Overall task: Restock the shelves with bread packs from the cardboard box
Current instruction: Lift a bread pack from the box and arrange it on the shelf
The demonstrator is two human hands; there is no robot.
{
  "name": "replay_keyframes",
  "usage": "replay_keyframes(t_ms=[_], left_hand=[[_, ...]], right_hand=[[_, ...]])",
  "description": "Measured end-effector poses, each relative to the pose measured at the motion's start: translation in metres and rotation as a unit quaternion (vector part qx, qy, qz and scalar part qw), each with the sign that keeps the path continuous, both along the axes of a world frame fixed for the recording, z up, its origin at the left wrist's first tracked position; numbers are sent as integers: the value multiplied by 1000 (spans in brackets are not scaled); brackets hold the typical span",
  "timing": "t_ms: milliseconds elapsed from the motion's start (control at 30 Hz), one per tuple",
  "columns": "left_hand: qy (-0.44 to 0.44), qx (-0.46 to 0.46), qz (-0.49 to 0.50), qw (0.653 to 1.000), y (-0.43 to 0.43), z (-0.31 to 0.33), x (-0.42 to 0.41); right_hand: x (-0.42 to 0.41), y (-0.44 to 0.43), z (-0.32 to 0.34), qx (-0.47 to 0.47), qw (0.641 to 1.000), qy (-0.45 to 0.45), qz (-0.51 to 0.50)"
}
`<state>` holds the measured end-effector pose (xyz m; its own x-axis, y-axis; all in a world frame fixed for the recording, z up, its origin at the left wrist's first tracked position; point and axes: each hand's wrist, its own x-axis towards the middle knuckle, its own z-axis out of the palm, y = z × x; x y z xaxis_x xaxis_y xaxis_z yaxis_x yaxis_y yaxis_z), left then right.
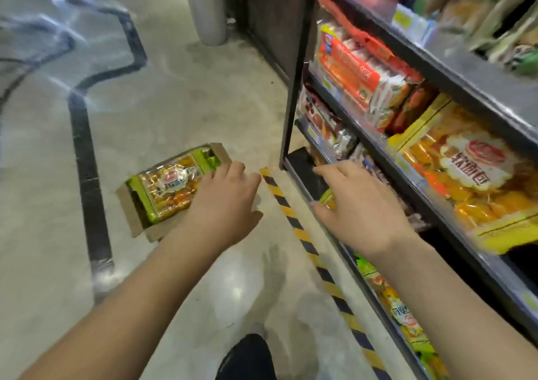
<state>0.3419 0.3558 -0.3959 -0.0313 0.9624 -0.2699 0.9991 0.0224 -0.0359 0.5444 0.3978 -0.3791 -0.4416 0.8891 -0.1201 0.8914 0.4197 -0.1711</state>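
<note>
- Bread packs (pixel 471 170), yellow & orange, fill the shelves (pixel 465 80) on the R side. More green-yellow packs (pixel 404 312) lie along the bottom tier. Upper tiers are blurred.
- Floor (pixel 174 103) is pale & glossy w/ dark inlay lines. Yellow-black tape strip (pixel 291 213) runs along the shelf base.
- White planter (pixel 206 10) at top, well apart from the box.
- Cardboard box (pixel 129 213) sits on the floor L of the shelves, flaps open, w/ one green-yellow bread pack (pixel 171 187) lying flat inside.
- L hand (pixel 224 202) over the box's near R corner, fingers loose, gripping nothing. Can't tell if it touches the pack.
- R hand (pixel 361 205) spread flat at the bottom tier opening, fingers straight, grasping nothing.
</note>
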Motion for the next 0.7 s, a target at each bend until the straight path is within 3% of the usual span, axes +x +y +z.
replay_keyframes(t_ms=[133, 300, 700], left_hand=[[-5, -27, 69, 997, -25, 72, -74], [-1, -25, 138, 990, -57, 122, -147], [-39, -14, 225, 973, -52, 126, -228]], right_hand=[[-73, 2, 69, -31, 998, 4, 53], [-148, -6, 108, -31, 993, 9, 114], [-263, 35, 106, -61, 977, 13, 205]])
